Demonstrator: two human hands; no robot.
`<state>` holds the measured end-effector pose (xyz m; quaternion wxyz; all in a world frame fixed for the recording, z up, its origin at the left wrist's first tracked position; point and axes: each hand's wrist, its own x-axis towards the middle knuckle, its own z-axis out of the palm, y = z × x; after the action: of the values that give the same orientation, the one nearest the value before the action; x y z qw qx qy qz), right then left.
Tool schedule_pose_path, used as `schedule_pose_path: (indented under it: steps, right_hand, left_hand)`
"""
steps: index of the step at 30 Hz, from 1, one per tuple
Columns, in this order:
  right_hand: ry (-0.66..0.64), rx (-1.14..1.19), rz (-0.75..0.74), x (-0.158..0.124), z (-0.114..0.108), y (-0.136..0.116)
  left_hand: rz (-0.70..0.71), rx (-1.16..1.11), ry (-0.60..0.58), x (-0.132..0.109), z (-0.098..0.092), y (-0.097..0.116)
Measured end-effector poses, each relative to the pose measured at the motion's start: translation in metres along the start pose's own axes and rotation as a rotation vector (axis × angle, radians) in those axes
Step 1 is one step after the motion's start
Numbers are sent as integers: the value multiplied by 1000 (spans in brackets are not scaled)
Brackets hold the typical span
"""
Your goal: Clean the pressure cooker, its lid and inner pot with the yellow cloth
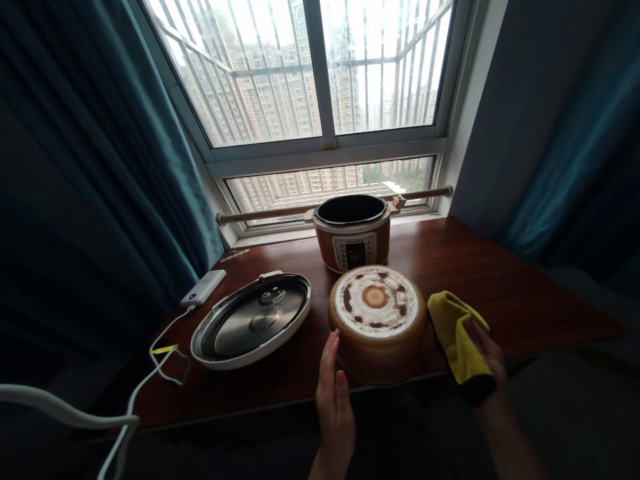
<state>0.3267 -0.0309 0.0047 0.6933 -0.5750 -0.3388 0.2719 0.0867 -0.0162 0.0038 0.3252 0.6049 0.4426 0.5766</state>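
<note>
An inner pot (377, 353) rests upside down near the table's front edge, its pale, brown-stained base facing up. My left hand (335, 400) is held upright with fingers stretched out along the pot's left side; its fingertips appear to meet the wall, though firm contact is hard to judge. To the right of the pot, my right hand (487, 357) grips a yellow cloth (457, 330) with a dark edge. Behind the pot stands an electric cooker body (325, 247) with a control panel and a dark open top.
Left of the pot lies a cooker lid (257, 320), its metal inside facing up. A white power bank (204, 288) with a white cable (145, 380) sits at the left edge. A curtain rod (280, 213) runs below the window behind the table (425, 247).
</note>
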Motion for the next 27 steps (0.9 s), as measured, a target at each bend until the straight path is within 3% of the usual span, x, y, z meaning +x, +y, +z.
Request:
schedule_pose_path:
  steps: [3, 6, 8, 10, 17, 21, 24, 27]
  right_hand:
    - [-200, -321, -346, -10, 31, -43]
    - [-438, -613, -696, -14, 64, -57]
    - [-426, -740, -811, -16, 76, -51]
    - [-374, -790, -863, -19, 78, -43]
    - [-421, -800, -899, -29, 47, -46]
    - [-440, -719, -972, -52, 32, -53]
    - [-513, -747, -1168, -81, 24, -37]
    - [-470, -856, -1306, -103, 17, -4]
  left_hand:
    - [-387, -210, 60, -27, -3, -15]
    - [-819, -452, -54, -49, 4, -35]
    - [-1014, -607, -67, -59, 11, -43]
    - [-1113, -755, -29, -64, 15, -46]
    - [-1086, -978, 9, -62, 16, -38]
    - [-1005, -966, -74, -59, 12, -28]
    - [-974, -944, -96, -58, 7, -18]
    - [-970, -876, -59, -57, 5, -5]
